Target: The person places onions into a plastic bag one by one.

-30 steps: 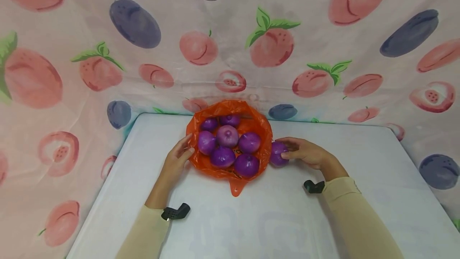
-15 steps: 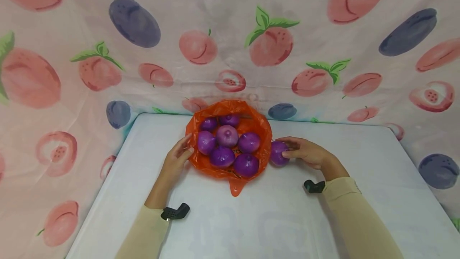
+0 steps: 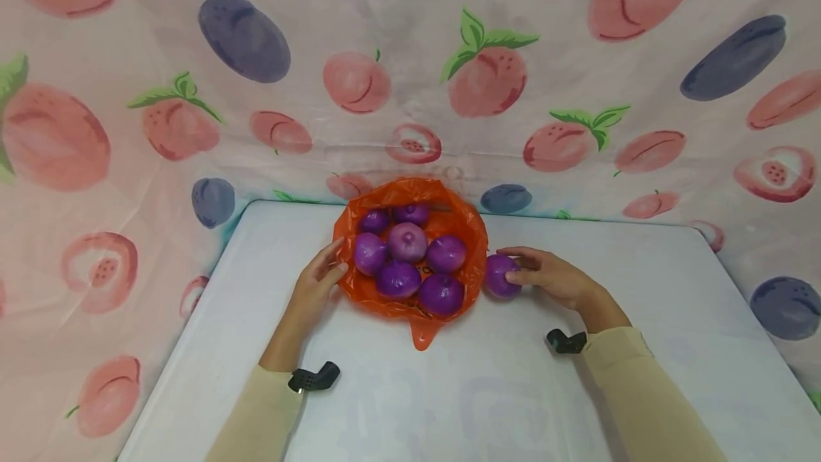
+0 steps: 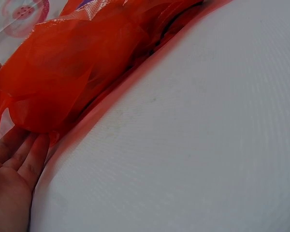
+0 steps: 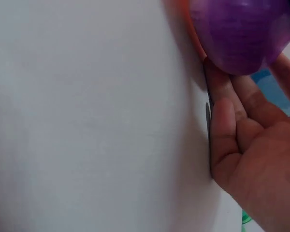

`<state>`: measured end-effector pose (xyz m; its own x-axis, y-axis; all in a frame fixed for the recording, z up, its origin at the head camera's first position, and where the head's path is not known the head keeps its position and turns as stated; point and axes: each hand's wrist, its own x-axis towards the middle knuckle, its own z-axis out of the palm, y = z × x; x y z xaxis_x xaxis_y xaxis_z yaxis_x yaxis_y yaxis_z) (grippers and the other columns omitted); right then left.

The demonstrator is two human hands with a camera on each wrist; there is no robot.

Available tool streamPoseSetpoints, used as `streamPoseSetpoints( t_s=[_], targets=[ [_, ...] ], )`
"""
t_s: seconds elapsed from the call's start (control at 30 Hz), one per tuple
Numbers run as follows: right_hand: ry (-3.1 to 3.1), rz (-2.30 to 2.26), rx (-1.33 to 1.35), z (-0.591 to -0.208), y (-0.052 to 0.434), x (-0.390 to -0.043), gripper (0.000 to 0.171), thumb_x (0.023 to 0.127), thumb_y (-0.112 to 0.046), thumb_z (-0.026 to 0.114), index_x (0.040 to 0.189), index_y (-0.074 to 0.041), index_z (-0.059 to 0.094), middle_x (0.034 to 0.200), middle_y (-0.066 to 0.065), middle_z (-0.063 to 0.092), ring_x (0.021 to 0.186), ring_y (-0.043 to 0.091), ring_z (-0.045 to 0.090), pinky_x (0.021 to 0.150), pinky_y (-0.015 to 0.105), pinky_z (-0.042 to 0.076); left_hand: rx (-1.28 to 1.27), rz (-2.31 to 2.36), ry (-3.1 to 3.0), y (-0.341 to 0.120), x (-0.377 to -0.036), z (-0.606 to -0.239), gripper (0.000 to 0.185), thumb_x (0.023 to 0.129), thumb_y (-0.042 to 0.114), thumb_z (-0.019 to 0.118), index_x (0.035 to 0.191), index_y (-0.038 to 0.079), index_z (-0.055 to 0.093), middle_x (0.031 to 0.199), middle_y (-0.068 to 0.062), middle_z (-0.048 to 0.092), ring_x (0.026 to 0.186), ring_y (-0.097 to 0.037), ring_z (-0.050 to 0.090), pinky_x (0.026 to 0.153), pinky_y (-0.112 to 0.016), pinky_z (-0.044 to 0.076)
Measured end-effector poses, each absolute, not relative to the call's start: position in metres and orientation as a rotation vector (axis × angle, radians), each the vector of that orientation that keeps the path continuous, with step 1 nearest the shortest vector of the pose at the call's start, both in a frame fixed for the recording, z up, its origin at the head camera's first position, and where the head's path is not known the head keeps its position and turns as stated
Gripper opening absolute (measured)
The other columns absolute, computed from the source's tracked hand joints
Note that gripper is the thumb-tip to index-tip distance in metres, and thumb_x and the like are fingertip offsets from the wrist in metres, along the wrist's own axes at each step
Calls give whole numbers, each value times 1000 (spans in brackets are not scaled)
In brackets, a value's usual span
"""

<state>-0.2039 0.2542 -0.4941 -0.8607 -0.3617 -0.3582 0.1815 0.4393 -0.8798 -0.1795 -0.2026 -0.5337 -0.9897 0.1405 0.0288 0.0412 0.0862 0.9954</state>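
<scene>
An orange plastic bag (image 3: 420, 192) stands with its mouth wide, holding several purple onions (image 3: 407, 242). My left hand (image 3: 314, 287) rests against the bag's left side with fingertips and thumb at its rim. In the left wrist view, fairly straight fingers (image 4: 34, 153) touch the outside of the orange plastic. To the right of the bag, my right hand (image 3: 554, 278) holds one purple onion (image 3: 502, 276) between thumb and fingers, low at the tabletop. The right wrist view shows that onion (image 5: 241, 36) at the fingertips, its top cut off by the frame.
A white table (image 3: 442, 405) lies under everything. Behind and to the left hangs a fruit-printed curtain (image 3: 410, 41), close to the table's back edge. A loose flap (image 3: 422, 334) of the bag points toward the front. Each wrist wears a small black camera (image 3: 316, 378).
The onion in my right hand has shifted slightly right, and a narrow gap now shows between it and the bag. My left hand and the bag stay about where they were.
</scene>
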Motion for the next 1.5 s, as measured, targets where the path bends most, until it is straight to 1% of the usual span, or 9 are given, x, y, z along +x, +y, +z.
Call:
streamPoseSetpoints(
  t_s=[0.1,0.23,0.33,0.57,0.8,1.13,1.23,1.4,1.5],
  targets=[
    [2217,-1417,-110,-492,252,-200,70,94,-40,73,154,-19,44,158,18,40,145,41,38,116,58,40,183,2060,2260,-203,-180,-534,53,104,32,59,154,35,44,154,-3,48,136,-23,49,101,-19,50],
    [2222,-1428,-78,-483,249,-195,68,95,-42,70,154,-20,44,155,18,43,139,39,45,110,51,48,181,2060,2252,-203,-179,-533,53,104,33,59,155,35,43,154,-3,48,137,-24,49,102,-22,51],
    [2196,-1480,-93,-474,248,-193,66,97,-40,68,154,-18,43,153,18,44,136,38,48,107,48,51,175,2058,2253,-203,-179,-533,53,104,33,59,155,35,43,155,-2,47,137,-24,48,102,-22,51],
    [2154,-1632,-196,-447,237,-186,60,101,-31,64,154,-12,41,152,21,43,134,39,49,102,51,54,172,2048,2265,-202,-179,-533,53,104,33,59,154,35,44,156,-1,47,138,-24,48,102,-21,50],
    [2164,-1689,-260,-418,221,-181,58,102,-27,63,153,-11,42,150,20,44,132,37,50,97,44,58,171,2058,2260,-202,-181,-534,53,104,31,59,155,32,44,155,-5,48,138,-25,49,100,-17,49],
    [2179,-1688,-376,-391,195,-180,54,102,-24,62,152,-12,44,147,18,49,128,34,56,99,37,57,166,2043,2275,-202,-181,-533,53,104,31,59,155,31,43,157,-5,46,139,-26,48,100,-16,48],
    [2189,-1667,-401,-386,186,-183,55,100,-25,64,151,-15,46,146,15,51,129,34,55,99,38,57,160,2033,2284,-202,-181,-533,53,104,33,59,155,33,43,157,-4,46,139,-26,48,101,-17,48],
    [2247,-1583,-414,-377,167,-189,58,96,-33,70,150,-22,50,147,10,51,135,35,51,104,49,53,157,2025,2294,-203,-180,-531,53,104,34,59,154,35,44,155,-2,48,138,-25,49,100,-18,49],
    [2262,-1565,-405,-372,157,-192,60,95,-37,71,150,-24,50,146,8,52,135,34,51,104,49,53,153,2023,2291,-202,-180,-530,53,104,33,59,154,35,44,155,-2,48,138,-25,49,100,-17,49]
  ],
)
